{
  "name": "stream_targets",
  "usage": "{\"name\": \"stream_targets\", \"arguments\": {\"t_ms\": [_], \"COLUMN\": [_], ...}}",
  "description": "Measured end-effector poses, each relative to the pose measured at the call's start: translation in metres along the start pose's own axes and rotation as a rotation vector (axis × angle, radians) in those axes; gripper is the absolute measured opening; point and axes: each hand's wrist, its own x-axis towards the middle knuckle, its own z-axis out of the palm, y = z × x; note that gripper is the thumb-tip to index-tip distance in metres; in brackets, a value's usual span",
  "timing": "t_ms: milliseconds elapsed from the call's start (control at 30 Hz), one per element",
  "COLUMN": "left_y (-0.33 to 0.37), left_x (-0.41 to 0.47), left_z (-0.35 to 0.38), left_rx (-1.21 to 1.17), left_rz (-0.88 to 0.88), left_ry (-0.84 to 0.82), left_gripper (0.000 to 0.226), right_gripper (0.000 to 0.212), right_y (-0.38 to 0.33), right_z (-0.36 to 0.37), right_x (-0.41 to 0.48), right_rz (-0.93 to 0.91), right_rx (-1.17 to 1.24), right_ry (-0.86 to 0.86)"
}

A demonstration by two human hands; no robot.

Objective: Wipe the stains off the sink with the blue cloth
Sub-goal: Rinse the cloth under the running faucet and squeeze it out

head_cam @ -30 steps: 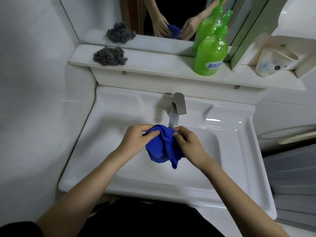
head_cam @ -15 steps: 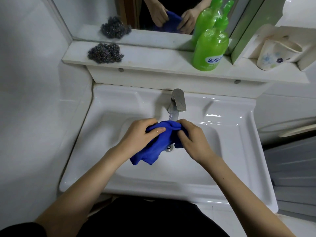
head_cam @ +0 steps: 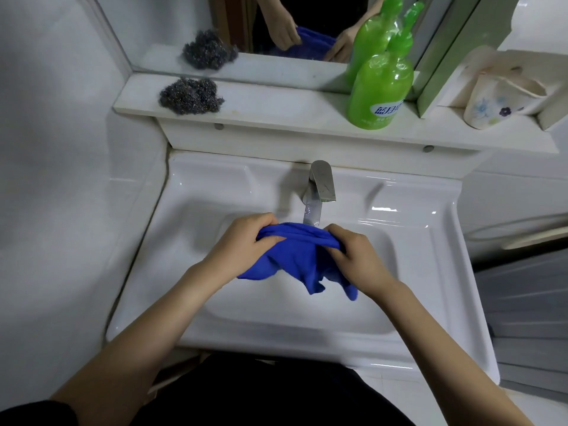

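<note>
A blue cloth hangs bunched over the basin of the white sink, just below the spout of the metal tap. My left hand grips the cloth's upper left edge. My right hand grips its upper right edge. The cloth is stretched between both hands and its lower corners dangle above the basin floor. The drain is hidden behind the cloth and hands.
A white shelf runs behind the sink. It carries a steel wool scourer at the left, a green pump bottle and a floral cup at the right. A mirror stands above. Tiled wall closes the left side.
My hands have pulled apart, spreading the bunched cloth wider between them. The cloth's hanging end has shifted from the left toward the right, under my right hand.
</note>
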Motion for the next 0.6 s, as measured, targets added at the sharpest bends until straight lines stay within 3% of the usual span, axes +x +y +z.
{"name": "stream_targets", "arguments": {"t_ms": [133, 233, 300, 433, 600], "left_y": [0.003, -0.006, -0.018, -0.03, -0.016], "left_x": [0.011, 0.017, 0.015, 0.01, 0.01], "left_z": [-0.014, -0.022, -0.019, -0.018, -0.034], "left_rx": [0.049, 0.294, 0.349, 0.104, -0.153], "left_rz": [0.023, -0.034, -0.123, -0.181, -0.17], "left_ry": [-0.033, -0.21, -0.308, -0.418, -0.312], "left_gripper": [0.017, 0.032, 0.036, 0.03, 0.036], "right_gripper": [0.015, 0.014, 0.014, 0.022, 0.038], "right_y": [0.002, 0.017, 0.023, 0.026, 0.017], "right_z": [-0.013, -0.024, -0.024, -0.019, -0.026], "right_x": [0.0, -0.001, -0.004, -0.01, -0.018], "right_rz": [-0.078, -0.003, 0.058, 0.126, 0.145], "right_rx": [-0.185, -0.333, -0.243, 0.105, 0.487], "right_ry": [0.031, -0.046, -0.11, -0.201, -0.208]}}
